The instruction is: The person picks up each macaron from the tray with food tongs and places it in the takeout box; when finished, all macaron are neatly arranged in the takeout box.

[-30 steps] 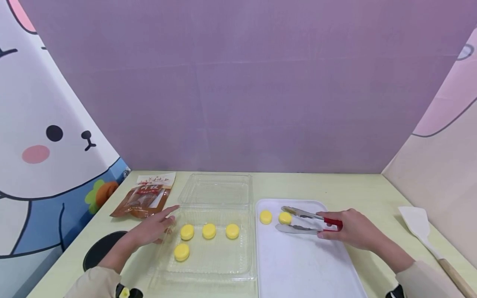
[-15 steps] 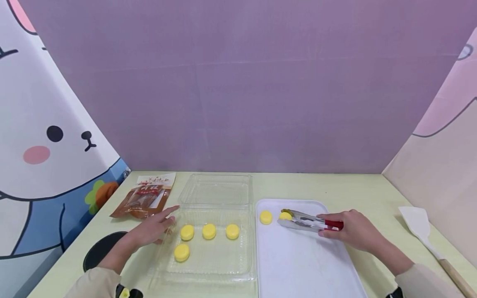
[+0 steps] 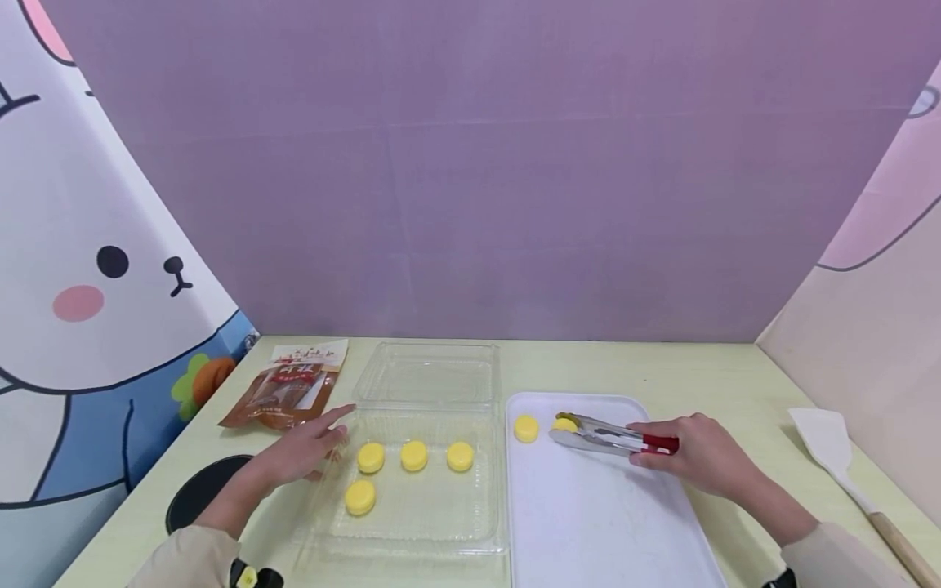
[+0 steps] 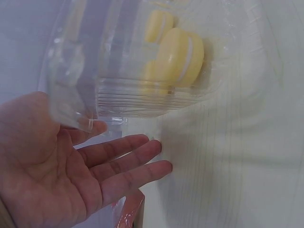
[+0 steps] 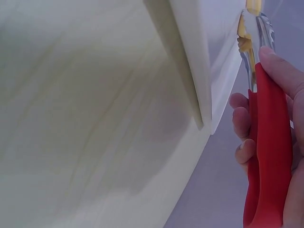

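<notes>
My right hand (image 3: 694, 449) grips red-handled metal tongs (image 5: 273, 147) over the white tray (image 3: 603, 523). The tong tips close around a yellow macaron (image 3: 564, 425), partly hidden by them, at the tray's far side. To its left on the tray lies a second yellow macaron (image 3: 525, 429). My left hand (image 3: 301, 449) is at the left edge of the clear plastic container (image 3: 426, 523), its fingers extended and relaxed, the thumb at the container's wall in the left wrist view. Several yellow macarons (image 4: 178, 57) with a pale filling sit inside the container, whose lid (image 3: 430, 376) lies folded back.
A brown snack bag (image 3: 283, 396) lies at the back left. Beside my left forearm is a round black pan (image 3: 202, 490), partly hidden. A white spatula (image 3: 827, 445) with a wooden handle lies along the right side. A purple backdrop (image 3: 470, 171) stands behind the table.
The tongs have narrowed from spread arms on either side of the macaron to closed around it. My left hand has stayed in place.
</notes>
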`<state>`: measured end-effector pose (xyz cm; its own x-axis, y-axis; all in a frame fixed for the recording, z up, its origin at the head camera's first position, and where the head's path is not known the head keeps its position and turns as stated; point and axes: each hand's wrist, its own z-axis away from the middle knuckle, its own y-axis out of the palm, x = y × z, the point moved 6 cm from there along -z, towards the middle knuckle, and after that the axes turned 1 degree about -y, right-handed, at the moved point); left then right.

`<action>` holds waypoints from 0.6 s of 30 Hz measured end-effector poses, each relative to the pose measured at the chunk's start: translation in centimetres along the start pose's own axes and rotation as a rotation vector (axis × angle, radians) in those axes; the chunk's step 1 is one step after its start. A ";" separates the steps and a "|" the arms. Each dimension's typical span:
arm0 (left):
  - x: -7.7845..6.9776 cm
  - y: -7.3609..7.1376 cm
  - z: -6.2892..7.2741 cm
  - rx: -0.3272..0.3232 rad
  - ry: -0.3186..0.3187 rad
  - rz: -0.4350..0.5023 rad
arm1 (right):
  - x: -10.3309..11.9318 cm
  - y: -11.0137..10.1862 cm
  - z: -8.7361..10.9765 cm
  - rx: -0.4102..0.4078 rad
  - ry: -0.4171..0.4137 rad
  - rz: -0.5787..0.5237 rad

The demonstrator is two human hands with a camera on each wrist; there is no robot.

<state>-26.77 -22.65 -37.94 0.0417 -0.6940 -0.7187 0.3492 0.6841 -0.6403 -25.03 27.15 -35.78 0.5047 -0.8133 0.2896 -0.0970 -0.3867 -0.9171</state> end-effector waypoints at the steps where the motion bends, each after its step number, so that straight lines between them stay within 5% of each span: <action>1: 0.0 0.0 0.0 -0.001 0.000 -0.001 | 0.0 0.0 0.0 -0.002 -0.003 0.002; 18: 0.0 0.0 0.1 -0.002 -0.001 -0.002 | 0.9 -1.8 -0.5 -0.008 -0.063 0.042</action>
<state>-26.71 -22.67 -37.93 0.0422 -0.6959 -0.7169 0.3470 0.6830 -0.6427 -24.83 26.85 -33.77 0.5533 -0.7997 0.2330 -0.1256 -0.3567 -0.9257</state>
